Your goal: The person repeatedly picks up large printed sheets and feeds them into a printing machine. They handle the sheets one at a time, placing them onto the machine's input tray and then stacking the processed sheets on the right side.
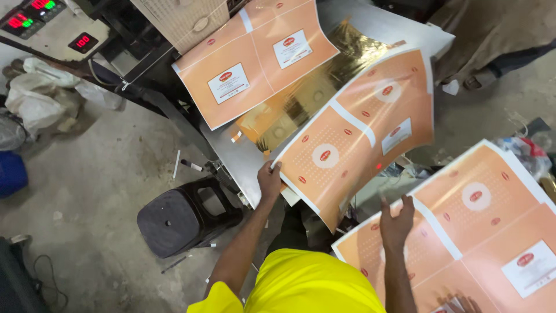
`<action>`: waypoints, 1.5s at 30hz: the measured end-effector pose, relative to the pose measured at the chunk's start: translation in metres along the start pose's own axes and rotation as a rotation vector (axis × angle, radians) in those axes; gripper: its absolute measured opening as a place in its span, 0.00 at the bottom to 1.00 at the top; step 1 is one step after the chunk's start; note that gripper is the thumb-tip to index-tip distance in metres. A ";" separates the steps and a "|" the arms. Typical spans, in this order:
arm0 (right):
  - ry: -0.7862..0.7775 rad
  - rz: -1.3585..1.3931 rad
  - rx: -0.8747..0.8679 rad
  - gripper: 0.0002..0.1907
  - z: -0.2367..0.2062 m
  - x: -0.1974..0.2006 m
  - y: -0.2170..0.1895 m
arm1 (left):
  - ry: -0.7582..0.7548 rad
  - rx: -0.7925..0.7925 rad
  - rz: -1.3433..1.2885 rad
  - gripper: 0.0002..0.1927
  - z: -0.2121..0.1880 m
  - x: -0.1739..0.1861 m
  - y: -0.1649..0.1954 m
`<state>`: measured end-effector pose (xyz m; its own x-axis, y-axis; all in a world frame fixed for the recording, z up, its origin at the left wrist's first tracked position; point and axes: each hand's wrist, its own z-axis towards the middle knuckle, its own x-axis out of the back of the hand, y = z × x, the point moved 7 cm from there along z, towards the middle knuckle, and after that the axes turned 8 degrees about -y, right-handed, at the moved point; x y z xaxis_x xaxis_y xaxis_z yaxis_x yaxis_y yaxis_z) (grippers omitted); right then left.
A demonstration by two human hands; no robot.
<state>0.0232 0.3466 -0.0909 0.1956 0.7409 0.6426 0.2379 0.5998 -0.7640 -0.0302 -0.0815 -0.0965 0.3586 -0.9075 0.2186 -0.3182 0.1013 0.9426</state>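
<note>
Right hand (397, 223) open, fingers spread, hovering over stack of orange printed sheets (480, 237) at near right. Left hand (269, 179) pinching near corner of orange sheet (359, 136), lifted, mid-air over counter (243, 159) near edge. Gold foil sheet (313, 87) beneath on counter; another orange sheet (255, 58) at far edge. Judgement: transfer partway, sheet unplaced.

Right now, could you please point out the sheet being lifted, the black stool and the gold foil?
lifted sheet (359, 139), head view, middle of its orange face
black stool (168, 223), head view, seat top
gold foil (301, 98), head view, shiny middle
</note>
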 end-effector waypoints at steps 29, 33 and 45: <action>-0.707 0.908 -0.360 0.30 -0.085 -0.091 -0.066 | -0.205 -0.821 -0.139 0.07 -0.160 -0.074 0.337; -0.853 1.408 -0.591 0.23 -0.093 -0.126 -0.092 | -0.025 -0.654 -0.189 0.13 -0.101 -0.034 0.333; -0.378 1.413 -0.601 0.16 -0.005 -0.084 -0.062 | 0.232 -0.326 -0.525 0.10 0.063 0.100 0.149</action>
<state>-0.0034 0.2462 -0.0971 0.3595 0.6600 -0.6597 0.4214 -0.7455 -0.5163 -0.0968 -0.1825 0.0500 0.5852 -0.7621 -0.2770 0.2196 -0.1799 0.9589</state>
